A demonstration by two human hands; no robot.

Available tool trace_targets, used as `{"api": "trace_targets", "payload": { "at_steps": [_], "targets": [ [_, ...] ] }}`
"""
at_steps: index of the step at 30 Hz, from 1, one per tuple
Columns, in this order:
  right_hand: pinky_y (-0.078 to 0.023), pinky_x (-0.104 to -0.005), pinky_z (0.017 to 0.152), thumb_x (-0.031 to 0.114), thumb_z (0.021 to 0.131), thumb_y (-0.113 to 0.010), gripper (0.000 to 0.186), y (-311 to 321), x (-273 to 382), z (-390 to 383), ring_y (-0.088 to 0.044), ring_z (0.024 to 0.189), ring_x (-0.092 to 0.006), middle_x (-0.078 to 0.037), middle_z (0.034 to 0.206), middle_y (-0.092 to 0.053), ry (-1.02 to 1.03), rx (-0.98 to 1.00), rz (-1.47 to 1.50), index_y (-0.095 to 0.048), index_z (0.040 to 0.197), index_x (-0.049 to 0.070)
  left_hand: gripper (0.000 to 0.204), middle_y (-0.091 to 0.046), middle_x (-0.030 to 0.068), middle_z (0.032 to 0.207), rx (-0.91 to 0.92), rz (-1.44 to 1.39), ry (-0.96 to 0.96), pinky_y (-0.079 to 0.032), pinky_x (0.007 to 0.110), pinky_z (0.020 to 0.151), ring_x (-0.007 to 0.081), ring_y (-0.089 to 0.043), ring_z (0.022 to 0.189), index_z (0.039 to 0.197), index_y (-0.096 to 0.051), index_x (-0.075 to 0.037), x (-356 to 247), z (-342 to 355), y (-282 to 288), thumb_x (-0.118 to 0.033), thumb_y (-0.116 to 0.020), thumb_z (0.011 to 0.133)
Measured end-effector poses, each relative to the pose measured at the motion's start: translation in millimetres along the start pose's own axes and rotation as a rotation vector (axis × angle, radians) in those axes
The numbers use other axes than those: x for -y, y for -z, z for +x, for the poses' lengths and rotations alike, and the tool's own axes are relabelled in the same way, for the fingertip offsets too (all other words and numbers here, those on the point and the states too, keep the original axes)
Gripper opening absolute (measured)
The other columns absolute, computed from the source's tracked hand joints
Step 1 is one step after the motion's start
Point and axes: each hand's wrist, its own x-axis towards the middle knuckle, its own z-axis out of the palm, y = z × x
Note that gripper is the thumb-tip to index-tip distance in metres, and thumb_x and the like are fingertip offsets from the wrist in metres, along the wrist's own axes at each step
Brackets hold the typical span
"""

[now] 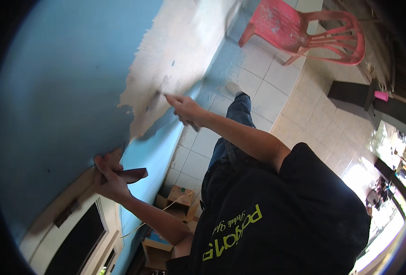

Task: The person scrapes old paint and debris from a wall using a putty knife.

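Observation:
My right hand [187, 111] is closed around a scraper [159, 95], its handle end showing below my palm. The blurred blade is against the wall at a bare whitish patch [166, 59] with ragged edges. Blue paint [74, 68] surrounds that patch. Lower left, my left hand [109, 178] grips a dark brown, thin curved piece [134, 175], whose kind I cannot make out. Its fingertips are up by the wall above the door frame [70, 197].
A red plastic chair [281, 25], spotted with flakes, stands on the tiled floor [258, 68]. Blue dust and bits lie along the wall's foot. Opened cardboard boxes [180, 197] and a pale cable [166, 207] are below my left arm. A dark bench-like block [349, 96] bears a pink cup [381, 96].

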Motion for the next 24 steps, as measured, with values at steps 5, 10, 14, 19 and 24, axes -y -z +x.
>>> {"api": "trace_targets", "payload": {
  "at_steps": [5,10,14,19,24],
  "targets": [
    [-0.053,-0.0343,0.074,0.039,0.099,-0.046,0.044,1,-45,-45,-0.068,0.083,-0.0269,-0.016,0.113,-0.066,0.410,0.185,-0.734,-0.048,0.138,0.017,0.062,-0.066,0.0094,0.088,0.262,-0.406,-0.104,-0.044,0.034,0.088,0.0220,-0.063,0.089,0.087,-0.063,0.003,41,-31,-11,-0.053,-0.038,0.099],
    [-0.052,-0.0441,0.069,0.033,0.097,-0.047,0.042,-40,-26,-133,-0.066,0.072,-0.0349,-0.018,0.086,-0.068,0.470,0.540,-1.072,-0.047,0.139,0.027,0.068,-0.058,0.0151,0.123,0.143,-0.633,0.180,-0.048,0.030,0.082,0.0212,-0.055,0.116,0.138,-0.040,-0.007,74,-86,-32,-0.060,-0.028,0.098],
    [-0.051,-0.0458,0.064,0.037,0.097,-0.045,0.042,-47,-26,-150,-0.065,0.066,-0.0348,-0.018,0.076,-0.067,0.379,0.695,-1.409,-0.047,0.138,0.030,0.068,-0.049,0.0179,0.134,0.080,-1.002,0.407,-0.049,0.033,0.087,0.0286,-0.045,0.129,0.142,-0.036,-0.012,96,-116,-24,-0.061,-0.030,0.096],
    [-0.052,-0.0453,0.066,0.040,0.097,-0.044,0.041,-44,-46,-158,-0.065,0.067,-0.0348,-0.017,0.074,-0.066,0.337,0.783,-1.542,-0.049,0.137,0.030,0.069,-0.046,0.0167,0.138,0.040,-1.247,0.558,-0.046,0.038,0.093,0.0320,-0.042,0.131,0.145,-0.032,-0.016,122,-156,-4,-0.063,-0.034,0.094],
    [-0.051,-0.0460,0.068,0.036,0.097,-0.047,0.041,-49,-29,-164,-0.064,0.064,-0.0366,-0.018,0.073,-0.066,0.372,0.873,-1.648,-0.049,0.137,0.028,0.070,-0.042,0.0185,0.140,-0.021,-1.365,0.477,-0.040,0.045,0.102,0.0361,-0.037,0.134,0.147,-0.026,-0.014,124,-180,3,-0.061,-0.032,0.096]
  ]
}}
